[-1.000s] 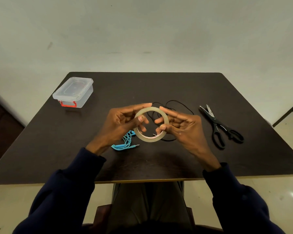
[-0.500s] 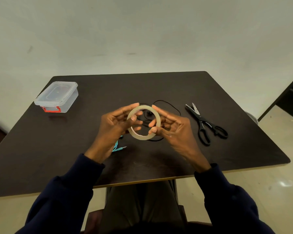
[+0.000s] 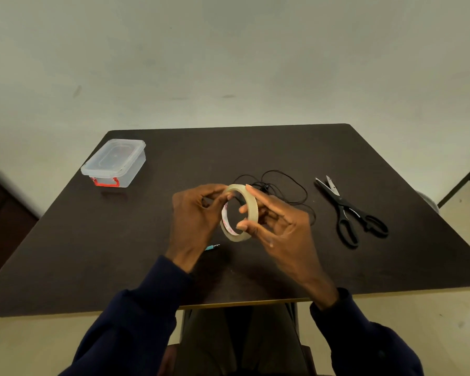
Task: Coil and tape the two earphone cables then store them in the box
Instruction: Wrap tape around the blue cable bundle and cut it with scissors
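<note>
Both of my hands hold a roll of clear tape above the middle of the dark table. My left hand pinches the roll's upper left rim. My right hand grips its right side with fingers curled over the band. A loose black earphone cable lies on the table just behind the roll. Only the plug end of a blue earphone cable shows below my left hand; the rest is hidden. A clear plastic box with a closed lid and a red clip stands at the far left.
Black scissors lie with blades apart on the right side of the table. The table's front edge runs just above my lap. A wall stands behind the table, and floor shows at both sides.
The tape roll has turned from nearly face-on to edge-on between my hands. My left hand now covers most of the blue cable. The camera view has shifted.
</note>
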`<action>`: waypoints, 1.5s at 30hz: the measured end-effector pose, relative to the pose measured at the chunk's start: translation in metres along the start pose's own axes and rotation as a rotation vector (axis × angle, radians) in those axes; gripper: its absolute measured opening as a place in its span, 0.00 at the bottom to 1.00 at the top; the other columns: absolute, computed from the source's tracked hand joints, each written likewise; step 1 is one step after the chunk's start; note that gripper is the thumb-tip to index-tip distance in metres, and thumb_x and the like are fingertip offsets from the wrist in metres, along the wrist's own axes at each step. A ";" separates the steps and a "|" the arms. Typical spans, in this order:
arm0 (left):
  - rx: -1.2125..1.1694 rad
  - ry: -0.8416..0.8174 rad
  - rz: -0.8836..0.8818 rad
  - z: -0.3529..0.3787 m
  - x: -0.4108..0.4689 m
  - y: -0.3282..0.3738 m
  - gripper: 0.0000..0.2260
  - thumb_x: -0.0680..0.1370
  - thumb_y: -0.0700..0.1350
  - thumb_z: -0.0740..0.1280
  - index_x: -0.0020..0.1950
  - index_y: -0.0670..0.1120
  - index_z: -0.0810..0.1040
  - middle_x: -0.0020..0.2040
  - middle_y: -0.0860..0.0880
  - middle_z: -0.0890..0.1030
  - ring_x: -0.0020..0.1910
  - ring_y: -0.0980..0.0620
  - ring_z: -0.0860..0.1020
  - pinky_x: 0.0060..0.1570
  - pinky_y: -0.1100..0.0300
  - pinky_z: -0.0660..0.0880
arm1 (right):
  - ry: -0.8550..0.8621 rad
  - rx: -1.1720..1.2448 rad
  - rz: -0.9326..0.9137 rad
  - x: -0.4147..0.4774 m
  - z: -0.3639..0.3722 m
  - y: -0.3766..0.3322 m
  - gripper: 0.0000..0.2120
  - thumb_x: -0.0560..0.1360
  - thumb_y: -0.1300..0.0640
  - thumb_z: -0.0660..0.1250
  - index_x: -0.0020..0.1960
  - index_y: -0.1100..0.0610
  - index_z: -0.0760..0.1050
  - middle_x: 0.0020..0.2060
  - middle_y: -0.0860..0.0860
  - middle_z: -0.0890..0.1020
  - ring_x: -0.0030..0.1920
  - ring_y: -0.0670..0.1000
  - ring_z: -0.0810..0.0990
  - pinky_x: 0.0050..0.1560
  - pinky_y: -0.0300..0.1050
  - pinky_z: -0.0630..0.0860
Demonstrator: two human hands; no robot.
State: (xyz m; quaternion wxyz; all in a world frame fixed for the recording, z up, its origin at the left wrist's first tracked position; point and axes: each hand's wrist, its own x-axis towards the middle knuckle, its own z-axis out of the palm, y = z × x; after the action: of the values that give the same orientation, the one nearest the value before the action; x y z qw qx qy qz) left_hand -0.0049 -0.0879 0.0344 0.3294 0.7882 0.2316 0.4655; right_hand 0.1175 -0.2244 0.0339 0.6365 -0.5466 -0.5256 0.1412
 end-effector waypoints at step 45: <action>-0.993 -0.468 -0.660 -0.041 -0.014 0.015 0.10 0.81 0.42 0.65 0.51 0.40 0.85 0.53 0.37 0.73 0.39 0.53 0.77 0.53 0.54 0.76 | 0.149 -0.059 -0.163 0.001 -0.001 0.010 0.15 0.68 0.74 0.76 0.54 0.70 0.81 0.48 0.56 0.86 0.48 0.50 0.88 0.51 0.40 0.83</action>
State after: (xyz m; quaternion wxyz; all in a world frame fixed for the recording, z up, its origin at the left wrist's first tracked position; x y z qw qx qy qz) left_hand -0.0467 -0.0950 0.0513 0.8233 0.5095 0.1409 0.2069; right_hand 0.1225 -0.2205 0.0263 0.6668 -0.5293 -0.5236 0.0324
